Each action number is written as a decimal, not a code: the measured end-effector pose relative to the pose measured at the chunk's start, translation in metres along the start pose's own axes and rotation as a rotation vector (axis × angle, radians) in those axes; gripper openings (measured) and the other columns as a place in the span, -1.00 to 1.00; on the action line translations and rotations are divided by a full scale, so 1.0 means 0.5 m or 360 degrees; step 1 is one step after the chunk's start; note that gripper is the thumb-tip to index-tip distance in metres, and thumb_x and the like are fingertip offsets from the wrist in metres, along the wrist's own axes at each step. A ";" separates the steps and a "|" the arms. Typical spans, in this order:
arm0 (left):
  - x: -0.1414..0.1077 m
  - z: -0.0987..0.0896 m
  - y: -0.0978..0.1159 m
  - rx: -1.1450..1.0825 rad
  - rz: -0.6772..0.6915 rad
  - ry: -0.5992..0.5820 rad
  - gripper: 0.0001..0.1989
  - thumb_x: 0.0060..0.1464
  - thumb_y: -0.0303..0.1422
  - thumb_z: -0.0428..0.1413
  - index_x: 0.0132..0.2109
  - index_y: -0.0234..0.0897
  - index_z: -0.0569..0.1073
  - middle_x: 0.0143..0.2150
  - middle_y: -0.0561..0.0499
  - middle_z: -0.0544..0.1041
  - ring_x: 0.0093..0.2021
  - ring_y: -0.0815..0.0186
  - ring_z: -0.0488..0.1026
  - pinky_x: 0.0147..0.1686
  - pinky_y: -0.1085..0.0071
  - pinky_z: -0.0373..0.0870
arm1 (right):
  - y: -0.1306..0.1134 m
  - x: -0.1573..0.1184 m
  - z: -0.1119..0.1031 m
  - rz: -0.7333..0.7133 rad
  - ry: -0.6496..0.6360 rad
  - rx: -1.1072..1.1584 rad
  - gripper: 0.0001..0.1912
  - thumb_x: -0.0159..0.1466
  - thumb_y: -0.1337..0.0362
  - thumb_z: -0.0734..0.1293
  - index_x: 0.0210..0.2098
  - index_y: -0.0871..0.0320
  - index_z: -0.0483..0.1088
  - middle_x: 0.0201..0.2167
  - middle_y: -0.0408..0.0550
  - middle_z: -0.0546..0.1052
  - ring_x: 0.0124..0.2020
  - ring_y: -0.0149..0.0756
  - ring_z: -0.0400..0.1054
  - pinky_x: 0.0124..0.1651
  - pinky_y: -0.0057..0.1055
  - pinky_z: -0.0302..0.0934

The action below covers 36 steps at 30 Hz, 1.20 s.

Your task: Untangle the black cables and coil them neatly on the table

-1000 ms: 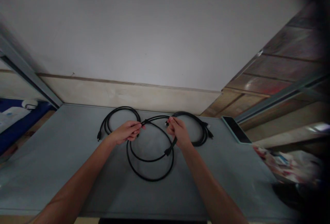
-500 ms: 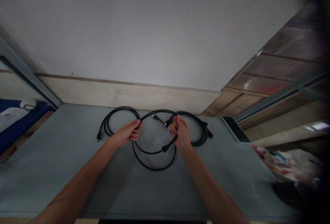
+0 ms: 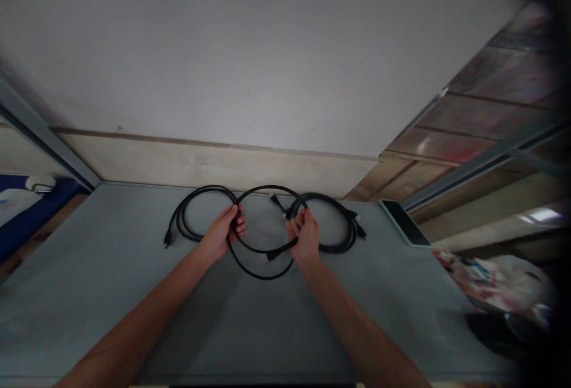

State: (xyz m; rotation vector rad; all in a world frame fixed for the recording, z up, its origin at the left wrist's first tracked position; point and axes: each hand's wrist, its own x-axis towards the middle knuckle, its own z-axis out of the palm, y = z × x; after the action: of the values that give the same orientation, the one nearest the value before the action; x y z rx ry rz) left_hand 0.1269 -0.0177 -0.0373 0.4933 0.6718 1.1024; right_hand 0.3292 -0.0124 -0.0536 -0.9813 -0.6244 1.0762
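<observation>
Between my hands a black cable [image 3: 267, 278] forms a round loop, its lower part hanging toward me. My left hand [image 3: 224, 230] is closed on the loop's left side, thumb on top. On the right side my right hand [image 3: 306, 234] pinches the same cable, and a connector end [image 3: 273, 254] sticks out leftward below its fingers. A coiled black cable [image 3: 178, 212] lies on the left, partly behind my left hand, its plug [image 3: 168, 238] pointing toward me. Another coiled cable [image 3: 341, 248] rests to the right, partly behind my right hand, with plugs [image 3: 360, 231] at its right edge.
The grey table [image 3: 111, 269] meets a pale wall [image 3: 223, 78] at the back. A phone [image 3: 404, 223] lies at the table's right edge. Beyond that edge are plastic bags [image 3: 513, 281]. At far left a white object [image 3: 40, 183] sits on a blue surface.
Both hands have come slightly closer to me with the cable. The hanging loop has drawn up and rounder, and the connector end has shifted left. The side coils stay in place.
</observation>
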 end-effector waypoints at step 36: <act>-0.029 0.018 -0.052 0.0620 -0.0022 -0.0480 -0.65 0.02 -0.18 0.32 -0.15 -0.29 0.45 0.04 -0.19 0.54 0.00 0.10 0.52 -0.20 0.33 0.42 | -0.039 0.033 -0.016 0.0435 -0.0104 0.0631 -0.69 0.35 0.10 0.33 -0.43 0.12 0.24 -0.69 -0.40 -0.01 -0.75 -0.57 -0.20 -0.69 -0.56 -0.11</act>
State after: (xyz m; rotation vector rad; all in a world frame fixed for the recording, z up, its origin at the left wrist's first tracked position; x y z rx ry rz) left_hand 0.1459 -0.0415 -0.0446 0.9669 0.6220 0.8600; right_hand 0.3502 -0.0028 -0.0403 -0.6982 -0.3135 1.4151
